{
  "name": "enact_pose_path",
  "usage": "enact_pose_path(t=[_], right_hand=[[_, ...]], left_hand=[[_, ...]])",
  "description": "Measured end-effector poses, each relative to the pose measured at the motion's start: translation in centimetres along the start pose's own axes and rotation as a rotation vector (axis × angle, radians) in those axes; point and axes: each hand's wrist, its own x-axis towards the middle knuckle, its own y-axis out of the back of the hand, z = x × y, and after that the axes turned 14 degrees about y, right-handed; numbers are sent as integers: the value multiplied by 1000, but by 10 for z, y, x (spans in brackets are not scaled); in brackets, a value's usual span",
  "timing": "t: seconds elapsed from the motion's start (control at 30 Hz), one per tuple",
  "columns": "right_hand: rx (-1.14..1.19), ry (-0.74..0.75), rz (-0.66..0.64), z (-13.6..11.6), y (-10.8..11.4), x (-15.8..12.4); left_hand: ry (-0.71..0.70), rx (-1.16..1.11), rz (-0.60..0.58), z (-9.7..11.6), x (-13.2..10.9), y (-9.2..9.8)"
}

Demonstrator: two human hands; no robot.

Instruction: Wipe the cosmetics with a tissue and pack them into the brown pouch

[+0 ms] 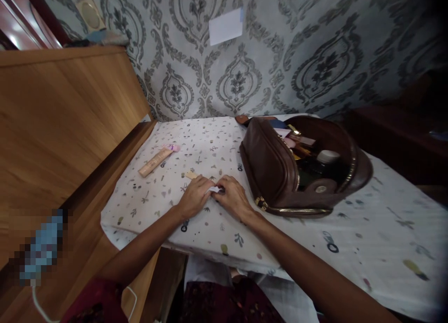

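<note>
Near the middle of the cloth-covered table, my left hand (193, 197) and my right hand (231, 195) are close together, fingertips almost meeting. Both hands are closed on a small white item (214, 189) between them; its shape is mostly hidden by the fingers. A flat, pale yellow piece (191, 175) sticks out just beyond my left hand. To the right of my right hand stands a brown leather bag (269, 169), unzipped. Inside it are a white-capped dark bottle (327, 157) and several small items.
A beige tube with a pink cap (156, 162) lies at the table's left. A wooden panel (70, 113) rises on the left, with a pixelated blue object (44, 248) below. A patterned wall (241, 75) stands behind.
</note>
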Motion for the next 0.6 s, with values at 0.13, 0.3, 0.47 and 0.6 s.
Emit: enact_pose_path(t=[0.13, 0.3, 0.47, 0.6], right_hand=[[7, 7, 7, -1, 2, 0], [17, 24, 40, 1, -1, -1], [16, 41, 50, 4, -3, -1], [34, 41, 42, 4, -2, 0]], left_hand=[[89, -1, 27, -6, 1, -2], [157, 39, 81, -10, 2, 1], [325, 126, 129, -15, 1, 10], [429, 129, 113, -22, 1, 17]])
